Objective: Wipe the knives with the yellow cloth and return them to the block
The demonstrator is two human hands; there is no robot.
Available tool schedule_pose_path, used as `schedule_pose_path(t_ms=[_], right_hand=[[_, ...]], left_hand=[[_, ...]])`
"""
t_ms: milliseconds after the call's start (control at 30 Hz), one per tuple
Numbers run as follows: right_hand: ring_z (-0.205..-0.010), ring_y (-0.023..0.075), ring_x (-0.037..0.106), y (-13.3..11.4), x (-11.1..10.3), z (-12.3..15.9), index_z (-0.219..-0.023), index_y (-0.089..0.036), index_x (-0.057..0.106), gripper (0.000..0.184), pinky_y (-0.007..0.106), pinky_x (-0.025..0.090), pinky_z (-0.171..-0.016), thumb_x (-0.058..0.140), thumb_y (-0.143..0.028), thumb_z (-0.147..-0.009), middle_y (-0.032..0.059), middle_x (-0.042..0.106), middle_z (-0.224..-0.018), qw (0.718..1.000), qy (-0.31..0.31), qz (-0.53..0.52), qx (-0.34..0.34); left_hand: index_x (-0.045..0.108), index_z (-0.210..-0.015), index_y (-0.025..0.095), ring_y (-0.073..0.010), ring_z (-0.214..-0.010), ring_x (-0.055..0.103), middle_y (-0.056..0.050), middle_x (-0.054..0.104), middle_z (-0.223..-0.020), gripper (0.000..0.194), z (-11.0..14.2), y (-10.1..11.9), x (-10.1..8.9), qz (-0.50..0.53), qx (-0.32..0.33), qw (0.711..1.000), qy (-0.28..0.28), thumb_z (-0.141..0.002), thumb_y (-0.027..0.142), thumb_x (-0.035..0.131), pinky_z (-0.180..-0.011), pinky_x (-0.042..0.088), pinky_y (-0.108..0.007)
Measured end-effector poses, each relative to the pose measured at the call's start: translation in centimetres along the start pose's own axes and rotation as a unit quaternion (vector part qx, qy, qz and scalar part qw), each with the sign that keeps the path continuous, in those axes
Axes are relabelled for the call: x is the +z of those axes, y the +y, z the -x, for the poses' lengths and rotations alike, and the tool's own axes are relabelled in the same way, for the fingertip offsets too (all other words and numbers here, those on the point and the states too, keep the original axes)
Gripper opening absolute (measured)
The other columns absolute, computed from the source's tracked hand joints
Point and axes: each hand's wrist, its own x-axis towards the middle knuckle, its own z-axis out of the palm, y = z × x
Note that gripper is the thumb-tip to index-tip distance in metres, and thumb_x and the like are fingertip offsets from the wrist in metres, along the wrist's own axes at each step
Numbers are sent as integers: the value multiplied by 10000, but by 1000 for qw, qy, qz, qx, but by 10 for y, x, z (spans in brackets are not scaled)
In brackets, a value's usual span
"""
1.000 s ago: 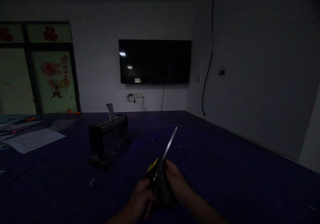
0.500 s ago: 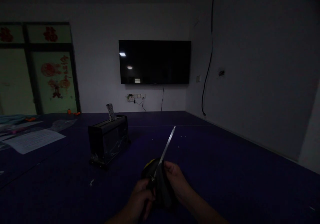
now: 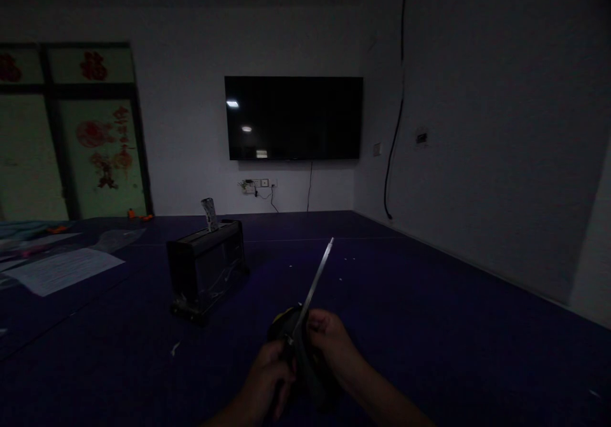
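My left hand point(image 3: 268, 379) is closed around the dark handle of a tool with a long, thin metal shaft point(image 3: 317, 275), much like a screwdriver. The shaft points up and away to the right, its narrower tip free in the air. Between my hands is a dark, rounded object point(image 3: 308, 373) with a yellow edge at its upper left; the dim light hides what it is. My right hand point(image 3: 337, 344) has its fingers curled at the right side of this object, thumb and forefinger close together beside the shaft.
A black, clear-sided box on small feet point(image 3: 205, 271) stands left of centre, with a patterned strip sticking out of its top. Printed paper point(image 3: 67, 269) and a plastic bag point(image 3: 117, 239) lie at left on the dark purple surface point(image 3: 405, 325). White scraps are scattered about.
My right hand has shifted slightly left, its fingers curling in closer at the dark object. The shaft has moved slightly left and the dark object has tilted a little. My left hand keeps its grip.
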Motion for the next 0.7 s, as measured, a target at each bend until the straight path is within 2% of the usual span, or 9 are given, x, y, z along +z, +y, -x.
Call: schedule_pose_path(t_ms=[167,500,700], right_hand=[[-636,187,640,-5,4,2,-745,-154,655,274,263,463,-576,762,-325,-561,48,691,-696,1000,1,-15,-8],[-534,168,612,-15,3,1,-671,-153,642,297,256,453,-528,787,-374,-534,30,670,-606,998,43,-31,-18],[-597,188,642,-16,-4,-3,-743,-167,644,320,287,496,-578,786,-378,-550,29,680,-650,995,61,-74,-19]], left_hand=[[489,-579,169,-47,-219,241,78,385,-323,125,0,-2,0,-12,7,1000,12,-488,250,459,-251,154,-155],[479,-587,176,-55,-218,238,80,374,-322,128,-3,-3,-3,-33,-2,999,5,-490,252,442,-239,141,-163],[482,-588,171,-51,-222,236,83,370,-329,122,-2,-7,-3,-24,3,1000,-1,-488,238,459,-246,155,-161]])
